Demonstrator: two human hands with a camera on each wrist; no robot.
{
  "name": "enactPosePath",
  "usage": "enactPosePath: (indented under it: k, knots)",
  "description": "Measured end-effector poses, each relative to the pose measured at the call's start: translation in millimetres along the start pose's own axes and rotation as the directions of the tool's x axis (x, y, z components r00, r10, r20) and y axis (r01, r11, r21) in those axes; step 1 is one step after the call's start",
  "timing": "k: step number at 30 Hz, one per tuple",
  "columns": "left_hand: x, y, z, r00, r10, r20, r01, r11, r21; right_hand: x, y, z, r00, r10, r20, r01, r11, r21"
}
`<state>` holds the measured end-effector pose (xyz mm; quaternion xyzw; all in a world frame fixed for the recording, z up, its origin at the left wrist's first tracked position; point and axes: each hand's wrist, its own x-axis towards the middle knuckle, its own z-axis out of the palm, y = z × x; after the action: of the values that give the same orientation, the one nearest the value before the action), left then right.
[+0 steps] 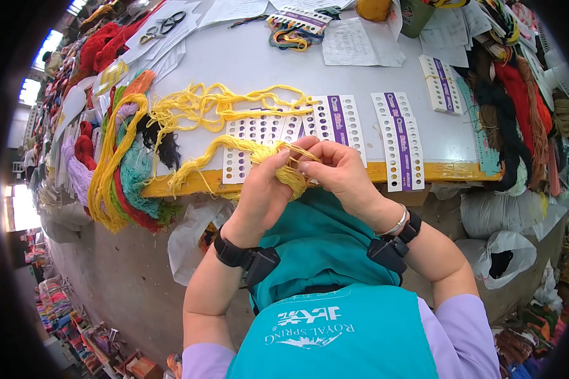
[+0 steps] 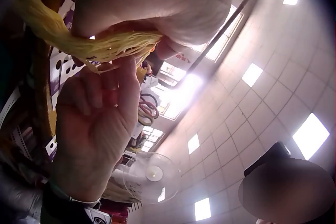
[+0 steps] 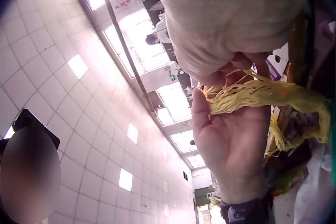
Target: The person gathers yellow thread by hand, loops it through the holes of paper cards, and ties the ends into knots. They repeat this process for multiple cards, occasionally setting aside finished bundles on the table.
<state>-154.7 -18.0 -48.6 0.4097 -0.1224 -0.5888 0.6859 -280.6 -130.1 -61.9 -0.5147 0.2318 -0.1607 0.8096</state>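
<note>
"ROYAL SPRING" is printed in white on the teal apron (image 1: 335,328), seen upside down from the head view. The purple strips on the white punched cards (image 1: 335,123) carry writing too small to be read. The yellow thread skein (image 1: 278,161) is held just above the near yellow edge of the tabletop (image 1: 246,63). It is gripped by the left hand (image 1: 262,192) with curled fingers (image 2: 113,85), and it is pinched by the fingers (image 3: 247,71) of the right hand (image 1: 338,174). Both wrists are raised and bent inward, and the hands are touching. Loose yellow strands (image 1: 215,104) lie further on the tabletop, and coloured skeins (image 1: 123,170) hang over its left edge.
</note>
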Motion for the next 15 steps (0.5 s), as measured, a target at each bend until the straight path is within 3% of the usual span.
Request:
enactPosePath:
  k: [2,4,7,10,13,14,15]
  knots:
    - [0.1,-0.2,-3.7,1.0,-0.01,0.0,0.01,0.999,-0.045,-1.9,-2.7,0.2,1.0,-0.003,-0.019,0.004,0.999,0.054]
    - [-0.7,-1.0,-2.6,0.998,0.044,-0.043,-0.043,0.999,0.025,-3.3,-4.9,-0.8,1.0,0.0,-0.026,0.003,0.993,0.116]
    - [-2.9,3.0,0.6,0.997,0.076,-0.032,-0.072,0.992,0.1,-4.9,-8.4,-5.9,0.994,0.093,0.056,-0.103,0.969,0.222]
    - [-5.0,6.6,-7.1,0.999,0.049,-0.012,-0.046,0.978,0.204,-3.6,-9.2,-4.8,0.999,0.035,0.039,-0.03,0.994,-0.109]
    - [-13.7,21.3,-17.6,0.999,-0.027,-0.019,0.032,0.932,0.361,-7.7,-27.5,-13.2,0.996,0.067,0.061,-0.015,0.787,-0.617]
    - [-18.3,28.7,-23.2,0.998,-0.058,-0.025,0.063,0.907,0.416,-9.6,-31.9,-16.0,0.991,-0.082,0.107,0.131,0.774,-0.62]
    - [-25.3,37.9,-34.4,0.998,-0.07,-0.003,0.067,0.95,0.304,-11.6,-35.8,-18.8,0.961,-0.228,0.154,0.274,0.739,-0.616]
